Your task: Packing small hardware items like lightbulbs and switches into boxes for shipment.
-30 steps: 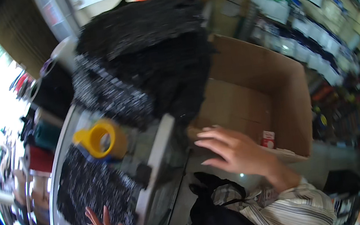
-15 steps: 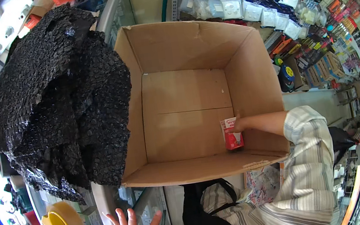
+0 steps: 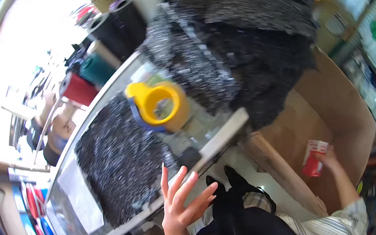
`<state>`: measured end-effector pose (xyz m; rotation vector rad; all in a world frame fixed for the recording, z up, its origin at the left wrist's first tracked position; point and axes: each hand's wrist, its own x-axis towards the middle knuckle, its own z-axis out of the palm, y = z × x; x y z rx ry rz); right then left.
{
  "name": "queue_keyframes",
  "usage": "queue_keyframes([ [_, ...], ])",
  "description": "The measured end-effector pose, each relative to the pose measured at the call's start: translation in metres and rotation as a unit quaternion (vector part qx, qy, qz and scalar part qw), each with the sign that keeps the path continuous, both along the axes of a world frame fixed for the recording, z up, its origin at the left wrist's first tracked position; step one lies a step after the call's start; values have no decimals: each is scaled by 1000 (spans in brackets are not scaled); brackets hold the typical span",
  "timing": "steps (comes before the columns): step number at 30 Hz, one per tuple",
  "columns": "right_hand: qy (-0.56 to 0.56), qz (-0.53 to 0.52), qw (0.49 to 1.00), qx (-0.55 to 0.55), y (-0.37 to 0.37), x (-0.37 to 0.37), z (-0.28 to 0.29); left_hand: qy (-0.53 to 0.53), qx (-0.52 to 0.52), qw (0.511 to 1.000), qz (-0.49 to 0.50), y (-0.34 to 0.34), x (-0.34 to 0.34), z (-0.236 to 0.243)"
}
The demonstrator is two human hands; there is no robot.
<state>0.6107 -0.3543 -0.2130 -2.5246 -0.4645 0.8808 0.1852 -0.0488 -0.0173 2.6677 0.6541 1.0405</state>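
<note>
Inside the large open cardboard box (image 3: 350, 103), my right hand (image 3: 330, 158) grips a small red and white carton (image 3: 313, 164). My left hand (image 3: 183, 206) is raised in front of the counter edge with its fingers spread, holding nothing. Closest to it lies a sheet of black bubble wrap (image 3: 117, 160) on the glass counter. A tape dispenser (image 3: 139, 93) with a yellow body and a wide roll of tape stands beyond that hand. A big crumpled heap of black bubble wrap (image 3: 251, 23) hangs from the counter over part of the box.
The counter's pale edge (image 3: 221, 139) runs diagonally between my left hand and the tape dispenser. A white sheet of paper (image 3: 80, 198) lies at its left end. Behind stand a red roll (image 3: 79, 89), a teal roll (image 3: 96, 68) and black rolls (image 3: 112, 30). Packaged goods hang at the right.
The view has swung left toward the counter, so the box now appears at the right. My right hand still holds the carton inside it; my left hand stays open and shows more fully.
</note>
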Motion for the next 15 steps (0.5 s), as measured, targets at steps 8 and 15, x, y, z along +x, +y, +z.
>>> queue_keyframes([
  [8, -280, 197, 901, 266, 168, -155, 289, 16, -64, 974, 217, 11, -118, 5],
  [15, -277, 630, 617, 381, 311, -311, 317, 74, -120, 958, 249, 4, -197, 3],
])
